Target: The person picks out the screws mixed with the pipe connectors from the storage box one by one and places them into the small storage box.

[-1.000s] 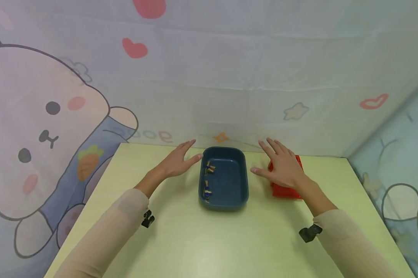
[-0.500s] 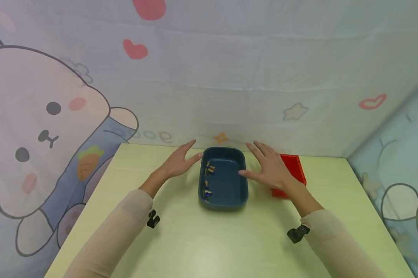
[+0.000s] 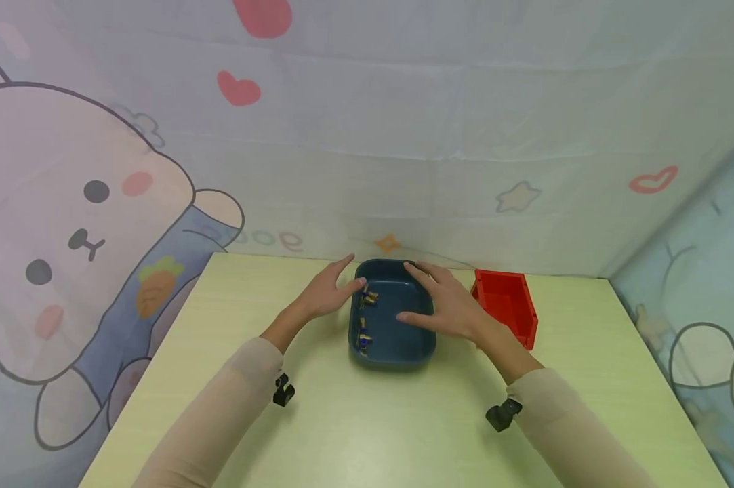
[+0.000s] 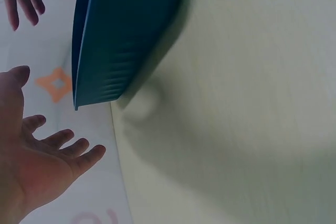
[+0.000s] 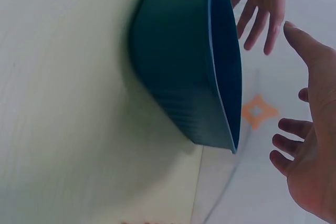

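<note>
A dark blue rectangular bin [image 3: 397, 342] stands on the table, its long sides running away from me. Along its left inner wall lie several small brass-coloured pieces [image 3: 364, 337] with blue parts, too small to name. My left hand [image 3: 325, 293] hovers at the bin's left rim, fingers spread, thumb tip over the edge. From the right, my right hand [image 3: 451, 306] reaches over the opposite rim, fingers extended. Both wrist views show a gap between each palm and the bin [image 4: 126, 35]. Neither hand holds anything.
A red open box [image 3: 508, 305] stands right of the bin, partly covered by my right wrist. A printed cloth [image 3: 367, 135] hangs along the table's back edge. The pale table [image 3: 367, 427] extends in front of the bin.
My right hand has moved left, from above the red box to over the bin's right side, uncovering the box. My left hand has shifted slightly right, toward the bin.
</note>
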`<state>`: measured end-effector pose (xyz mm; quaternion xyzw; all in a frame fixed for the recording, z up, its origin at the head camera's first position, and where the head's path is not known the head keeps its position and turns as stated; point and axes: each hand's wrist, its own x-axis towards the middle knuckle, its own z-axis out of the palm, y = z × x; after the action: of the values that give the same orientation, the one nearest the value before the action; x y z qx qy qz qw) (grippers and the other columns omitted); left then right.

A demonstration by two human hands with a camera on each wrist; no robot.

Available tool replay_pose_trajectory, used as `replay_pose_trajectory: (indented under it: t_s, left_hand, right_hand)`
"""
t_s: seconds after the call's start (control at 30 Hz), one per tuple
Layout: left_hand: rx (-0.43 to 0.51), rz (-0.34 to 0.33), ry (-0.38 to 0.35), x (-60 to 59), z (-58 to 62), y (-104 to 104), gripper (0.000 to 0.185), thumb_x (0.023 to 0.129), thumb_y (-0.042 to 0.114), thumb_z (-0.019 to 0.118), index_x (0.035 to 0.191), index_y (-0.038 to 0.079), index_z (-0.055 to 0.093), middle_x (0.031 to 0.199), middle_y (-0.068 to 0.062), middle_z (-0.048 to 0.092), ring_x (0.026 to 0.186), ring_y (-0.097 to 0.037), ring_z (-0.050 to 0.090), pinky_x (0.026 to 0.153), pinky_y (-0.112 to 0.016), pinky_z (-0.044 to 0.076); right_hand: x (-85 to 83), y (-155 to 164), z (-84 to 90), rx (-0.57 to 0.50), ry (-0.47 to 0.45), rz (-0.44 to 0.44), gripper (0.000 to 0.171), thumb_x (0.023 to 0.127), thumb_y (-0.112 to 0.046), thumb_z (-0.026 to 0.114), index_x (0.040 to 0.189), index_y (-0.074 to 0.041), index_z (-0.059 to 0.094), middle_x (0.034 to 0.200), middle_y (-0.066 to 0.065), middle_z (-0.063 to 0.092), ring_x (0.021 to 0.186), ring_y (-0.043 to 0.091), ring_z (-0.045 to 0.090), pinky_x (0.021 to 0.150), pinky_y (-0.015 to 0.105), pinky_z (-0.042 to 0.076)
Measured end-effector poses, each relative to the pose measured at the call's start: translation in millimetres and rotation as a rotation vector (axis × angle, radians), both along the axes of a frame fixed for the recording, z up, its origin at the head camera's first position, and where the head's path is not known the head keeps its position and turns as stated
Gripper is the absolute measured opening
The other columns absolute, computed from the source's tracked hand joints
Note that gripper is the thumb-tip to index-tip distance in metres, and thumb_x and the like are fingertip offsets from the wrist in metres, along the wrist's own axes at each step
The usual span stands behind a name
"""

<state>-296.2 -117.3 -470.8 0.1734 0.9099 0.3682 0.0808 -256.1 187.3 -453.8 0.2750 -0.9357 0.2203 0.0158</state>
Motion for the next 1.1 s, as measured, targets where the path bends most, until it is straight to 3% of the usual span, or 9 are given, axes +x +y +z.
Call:
replay_pose_trajectory:
  t_s: [0.13, 0.33, 0.57, 0.9, 1.1]
  left_hand:
    - [0.017, 0.018, -0.028, 0.2, -6.8, 3, 0.079, 0.108, 0.052, 0.053, 0.171, 0.015, 0.022, 0.172, -0.020, 0.026, 0.156, -0.044, 0.028, 0.122, -0.064, 0.028]
    - [-0.024, 0.024, -0.009, -3.0, -19.3, 6, 0.076, 0.109, 0.048, 0.053, 0.169, 0.009, 0.025, 0.171, -0.021, 0.029, 0.155, -0.044, 0.030, 0.123, -0.061, 0.029]
    - [0.020, 0.019, -0.029, 0.6, -23.1, 10, 0.070, 0.111, 0.041, 0.054, 0.167, 0.006, 0.029, 0.165, -0.026, 0.037, 0.145, -0.047, 0.045, 0.116, -0.059, 0.040]
    - [0.198, 0.094, -0.205, 7.8, -27.2, 8, 0.070, 0.111, 0.040, 0.053, 0.167, 0.008, 0.027, 0.164, -0.021, 0.041, 0.145, -0.045, 0.048, 0.110, -0.057, 0.048]
    - [0.423, 0.118, -0.401, 8.3, -28.4, 6, 0.063, 0.112, 0.026, 0.051, 0.166, 0.006, 0.026, 0.164, -0.025, 0.038, 0.143, -0.045, 0.049, 0.105, -0.058, 0.052]
  right_hand:
    - [2.3, -9, -4.2, 0.005, -0.026, 0.027, 0.100, 0.090, -0.068, 0.072, 0.169, -0.022, 0.031, 0.171, 0.014, 0.031, 0.152, 0.041, 0.034, 0.116, 0.065, 0.038]
    - [4.8, -26, -11.0, 0.023, -0.033, 0.052, 0.100, 0.090, -0.070, 0.071, 0.168, -0.023, 0.033, 0.165, 0.015, 0.040, 0.148, 0.040, 0.041, 0.113, 0.063, 0.043]
    - [5.0, -40, -20.7, 0.032, -0.071, 0.086, 0.099, 0.089, -0.066, 0.076, 0.168, -0.023, 0.035, 0.163, 0.015, 0.043, 0.148, 0.037, 0.042, 0.114, 0.060, 0.044]
    - [5.4, -53, -32.1, -0.001, -0.085, 0.105, 0.098, 0.088, -0.064, 0.079, 0.165, -0.018, 0.040, 0.157, 0.017, 0.049, 0.144, 0.037, 0.047, 0.114, 0.057, 0.044]
    - [5.3, -59, -37.3, -0.023, -0.126, 0.103, 0.097, 0.088, -0.064, 0.079, 0.164, -0.017, 0.041, 0.157, 0.016, 0.048, 0.144, 0.036, 0.047, 0.115, 0.057, 0.043]
